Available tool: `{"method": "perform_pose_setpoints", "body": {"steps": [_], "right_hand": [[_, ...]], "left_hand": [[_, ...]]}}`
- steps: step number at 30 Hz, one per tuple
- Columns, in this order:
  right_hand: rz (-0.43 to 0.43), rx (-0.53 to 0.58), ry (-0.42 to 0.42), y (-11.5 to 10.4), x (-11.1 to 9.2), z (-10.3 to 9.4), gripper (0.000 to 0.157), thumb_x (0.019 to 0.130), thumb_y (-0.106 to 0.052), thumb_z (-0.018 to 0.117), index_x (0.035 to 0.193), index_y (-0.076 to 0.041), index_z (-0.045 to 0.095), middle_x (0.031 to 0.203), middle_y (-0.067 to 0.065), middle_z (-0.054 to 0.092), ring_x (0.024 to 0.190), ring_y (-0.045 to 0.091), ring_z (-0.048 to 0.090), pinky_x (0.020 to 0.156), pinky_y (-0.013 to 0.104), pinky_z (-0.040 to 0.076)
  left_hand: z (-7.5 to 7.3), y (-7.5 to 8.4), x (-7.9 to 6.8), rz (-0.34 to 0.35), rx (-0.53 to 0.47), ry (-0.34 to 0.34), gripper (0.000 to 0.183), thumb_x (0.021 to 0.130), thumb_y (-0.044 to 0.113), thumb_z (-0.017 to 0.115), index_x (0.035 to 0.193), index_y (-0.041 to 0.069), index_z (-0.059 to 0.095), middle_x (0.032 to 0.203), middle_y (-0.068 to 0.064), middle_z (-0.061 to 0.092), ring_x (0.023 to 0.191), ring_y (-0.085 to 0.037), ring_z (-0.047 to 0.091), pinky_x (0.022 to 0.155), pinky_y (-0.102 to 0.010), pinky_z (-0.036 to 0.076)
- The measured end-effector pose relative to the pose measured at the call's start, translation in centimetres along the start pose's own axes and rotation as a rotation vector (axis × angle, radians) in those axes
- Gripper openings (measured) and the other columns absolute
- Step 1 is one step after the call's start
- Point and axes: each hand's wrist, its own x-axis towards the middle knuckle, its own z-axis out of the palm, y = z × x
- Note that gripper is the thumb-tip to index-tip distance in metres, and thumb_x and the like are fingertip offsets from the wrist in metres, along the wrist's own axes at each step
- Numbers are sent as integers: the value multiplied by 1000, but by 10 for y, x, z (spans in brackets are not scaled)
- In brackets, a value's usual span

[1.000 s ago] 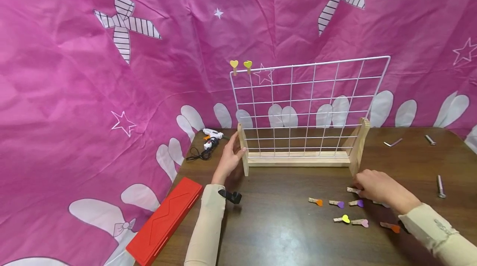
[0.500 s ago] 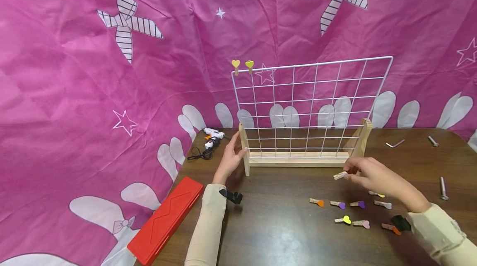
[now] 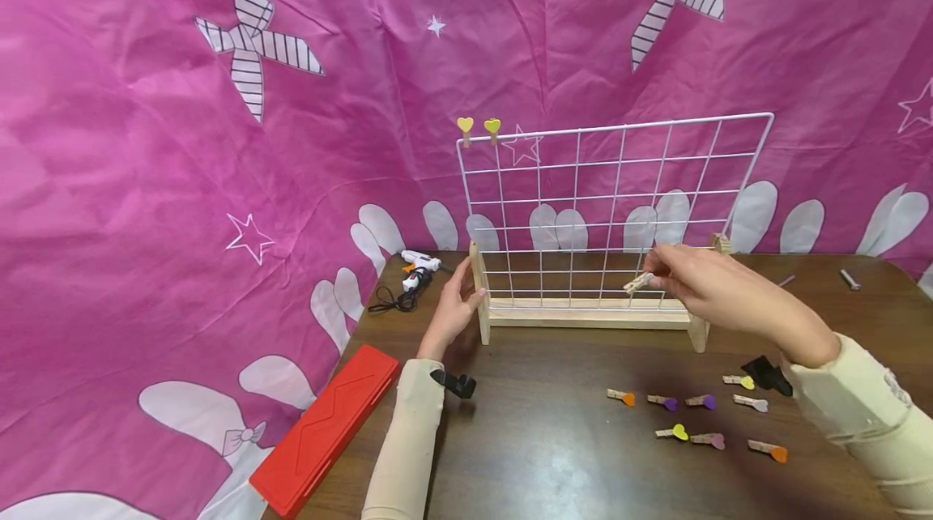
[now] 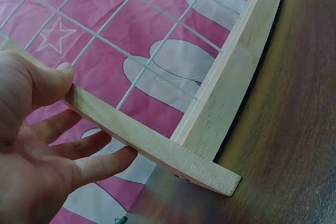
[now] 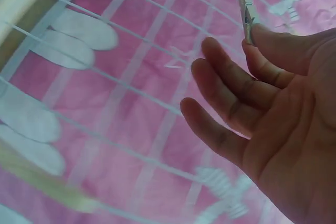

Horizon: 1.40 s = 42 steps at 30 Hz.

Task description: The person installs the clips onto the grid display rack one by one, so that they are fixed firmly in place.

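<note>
My left hand [image 3: 450, 311] holds the left wooden upright [image 4: 152, 135] of a stand that carries a white wire grid [image 3: 624, 127]; the left wrist view shows the thumb on one side and fingers on the other. My right hand [image 3: 717, 289] pinches a small wooden clothespin [image 5: 245, 11] between thumb and index finger, the other fingers spread loosely. In the head view it hangs in front of the grid's lower right part, its grip end hidden by the fingers. Two clothespins with yellow hearts [image 3: 465, 125] are clipped at the grid's top left corner.
Several heart clothespins, among them an orange one [image 3: 627, 398] and a purple one [image 3: 707, 402], lie on the brown table [image 3: 554, 439]. A red case [image 3: 328, 431] lies at left, a glue gun [image 3: 420, 261] behind it. A bolt [image 3: 849, 280] lies far right.
My right hand has picked a clothespin up from the right of the table and carried it up and left to the grid. The left hand stays on the upright.
</note>
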Motion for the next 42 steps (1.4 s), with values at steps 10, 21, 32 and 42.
{"method": "perform_pose_setpoints", "body": {"steps": [10, 21, 32, 42], "right_hand": [[-40, -194, -106, -21, 74, -60, 15, 84, 0, 60, 85, -12, 50, 68, -6, 50, 57, 10, 47, 50, 31, 43], [-116, -364, -243, -52, 160, -114, 11, 78, 8, 52, 77, -2, 49, 60, 6, 49, 49, 23, 49, 42, 37, 42], [-109, -476, -314, -73, 222, -121, 18, 72, 9, 48, 60, -5, 49, 56, 5, 43, 50, 23, 42, 46, 38, 43], [-79, -461, -387, -73, 251, -107, 6, 73, 3, 57, 69, -2, 56, 60, 5, 44, 57, 25, 44, 56, 42, 46]], "left_hand": [[-2, 1, 0, -12, 21, -18, 63, 88, -11, 50, 143, -2, 23, 139, -28, 35, 124, -41, 38, 98, -46, 38], [-1, 1, -1, -17, 4, -13, 63, 88, -13, 49, 144, -4, 20, 140, -29, 32, 124, -42, 38, 98, -47, 38], [-1, 0, -2, -4, 14, -6, 64, 87, -13, 50, 143, -5, 22, 138, -30, 35, 122, -42, 42, 95, -46, 42], [-2, 7, -4, -9, 66, -19, 64, 88, -11, 50, 144, -4, 20, 140, -29, 33, 123, -41, 40, 96, -47, 40]]}}
